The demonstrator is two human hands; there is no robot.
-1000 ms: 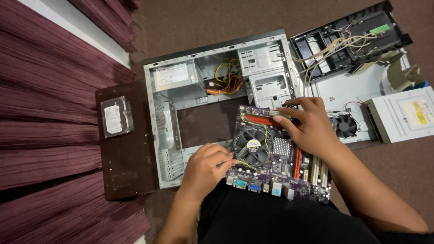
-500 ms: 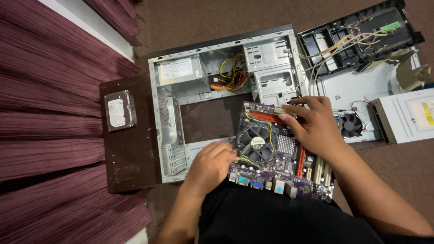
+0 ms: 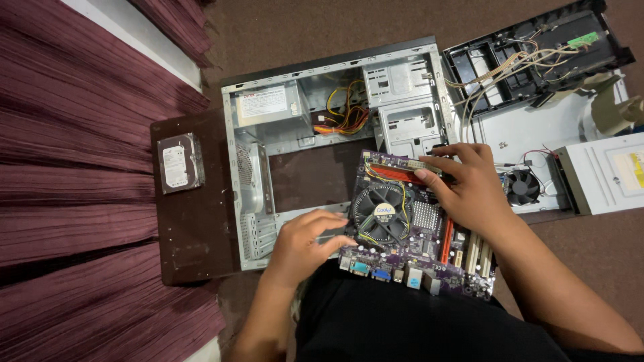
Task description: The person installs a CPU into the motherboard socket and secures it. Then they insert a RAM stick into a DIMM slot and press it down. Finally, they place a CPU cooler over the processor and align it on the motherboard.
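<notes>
Purple circuit board (image 3: 429, 248) rests on the lap at six o'clock, both hands pinching it: left hand (image 3: 302, 245) at nine, right hand (image 3: 469, 191) at one. Probably stiff, fragile; grip edges.

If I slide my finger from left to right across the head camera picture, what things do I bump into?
Dark red pleated curtain → grey metal hard drive on a dark brown panel → left hand → purple motherboard with a round black fan → right hand → small black fan → white optical drive box.
</notes>
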